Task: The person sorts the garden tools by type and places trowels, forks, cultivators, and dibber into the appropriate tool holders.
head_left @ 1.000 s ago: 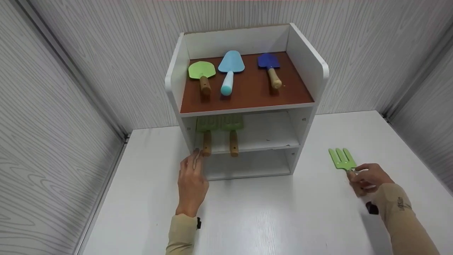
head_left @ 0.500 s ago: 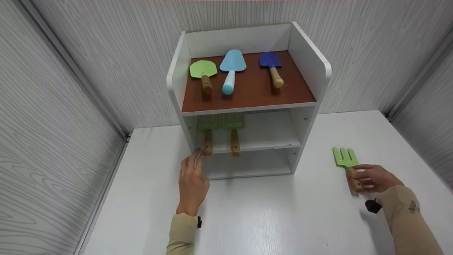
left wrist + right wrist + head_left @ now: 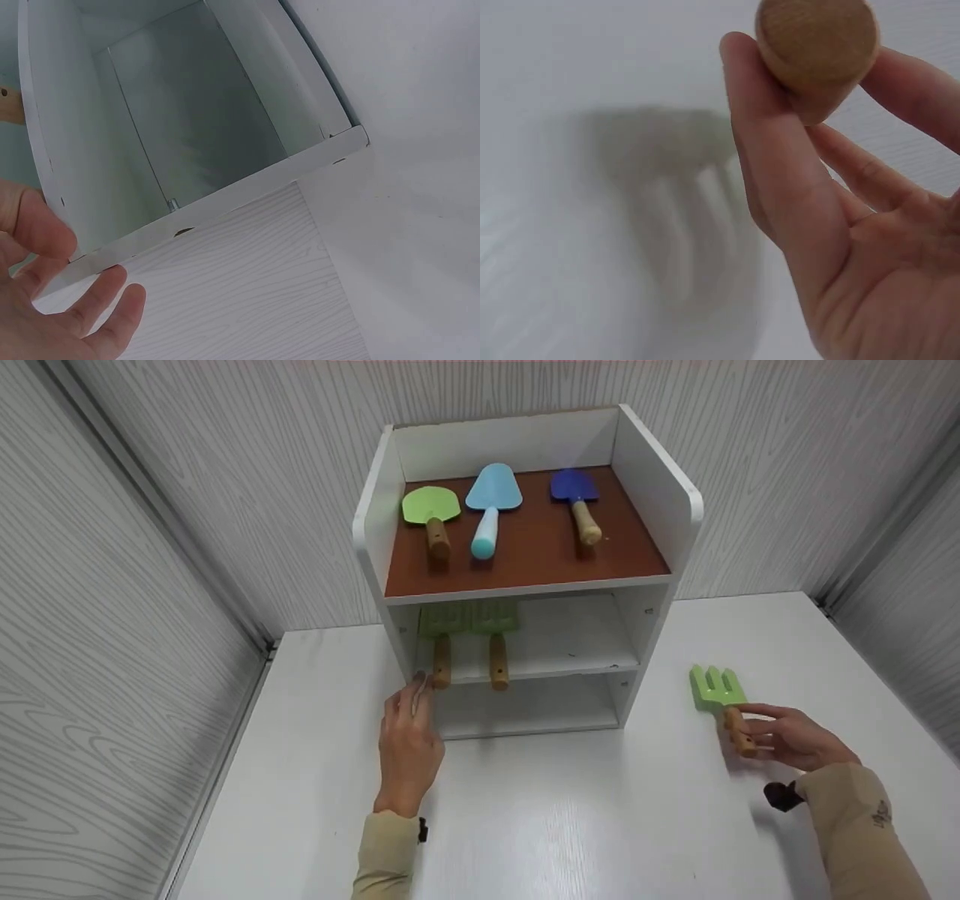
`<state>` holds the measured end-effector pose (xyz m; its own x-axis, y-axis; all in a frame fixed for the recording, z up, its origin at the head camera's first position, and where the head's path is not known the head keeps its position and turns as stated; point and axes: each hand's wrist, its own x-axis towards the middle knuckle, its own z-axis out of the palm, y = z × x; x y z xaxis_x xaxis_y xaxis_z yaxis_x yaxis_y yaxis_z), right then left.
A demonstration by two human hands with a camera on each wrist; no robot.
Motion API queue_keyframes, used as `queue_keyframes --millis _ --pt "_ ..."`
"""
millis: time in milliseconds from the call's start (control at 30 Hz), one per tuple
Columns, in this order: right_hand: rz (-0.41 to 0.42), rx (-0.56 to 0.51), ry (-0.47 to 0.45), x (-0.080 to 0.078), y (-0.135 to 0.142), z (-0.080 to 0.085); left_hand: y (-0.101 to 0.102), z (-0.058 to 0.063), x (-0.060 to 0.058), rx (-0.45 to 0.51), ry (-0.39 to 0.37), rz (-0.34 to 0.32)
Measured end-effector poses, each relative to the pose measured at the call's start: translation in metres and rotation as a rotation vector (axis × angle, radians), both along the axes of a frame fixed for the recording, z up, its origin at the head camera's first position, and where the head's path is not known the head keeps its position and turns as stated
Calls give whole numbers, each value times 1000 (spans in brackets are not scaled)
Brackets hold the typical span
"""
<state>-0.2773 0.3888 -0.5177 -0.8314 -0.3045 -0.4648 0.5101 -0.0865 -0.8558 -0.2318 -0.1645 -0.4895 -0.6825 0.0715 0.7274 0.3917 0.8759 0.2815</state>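
Note:
My right hand (image 3: 799, 739) holds a small green garden fork (image 3: 716, 688) by its wooden handle, thumb and fingers on either side of it. The fork is lifted off the table, and its shadow falls below. In the right wrist view the handle's round end (image 3: 817, 41) sits between the fingers, while the tines show only as a shadow. My left hand (image 3: 409, 746) grips the left side panel of a white shelf unit (image 3: 225, 199) near the middle board, the thumb inside and fingers outside. Two more green forks (image 3: 442, 660) lie on that board, handles overhanging its front edge.
On the brown top board lie a green trowel (image 3: 431, 505), a light blue trowel (image 3: 493, 489) and a dark blue trowel (image 3: 575, 486). The unit stands on a white table (image 3: 525, 825) against wood-grain walls (image 3: 772, 472). A lower compartment (image 3: 532, 709) lies under the forks.
My right hand has taken hold of the fork by its handle and raised it off the table, shifting slightly left just now. The left hand stays on the side panel.

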Motion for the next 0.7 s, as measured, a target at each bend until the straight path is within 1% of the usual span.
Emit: queue_keyframes --millis 200,367,467,600,700 --pt "42 -32 44 0 -9 7 0 2 -1 -7 -6 3" --pt "94 -50 116 3 -12 8 3 2 -1 -11 -10 -4" --pt "114 -37 150 6 -15 10 3 2 -1 -6 -12 -8" --pt "115 -2 179 9 -24 13 1 0 -2 0 -9 -8" --pt "131 -10 214 10 -30 15 -1 -2 -1 3 -3 -7"
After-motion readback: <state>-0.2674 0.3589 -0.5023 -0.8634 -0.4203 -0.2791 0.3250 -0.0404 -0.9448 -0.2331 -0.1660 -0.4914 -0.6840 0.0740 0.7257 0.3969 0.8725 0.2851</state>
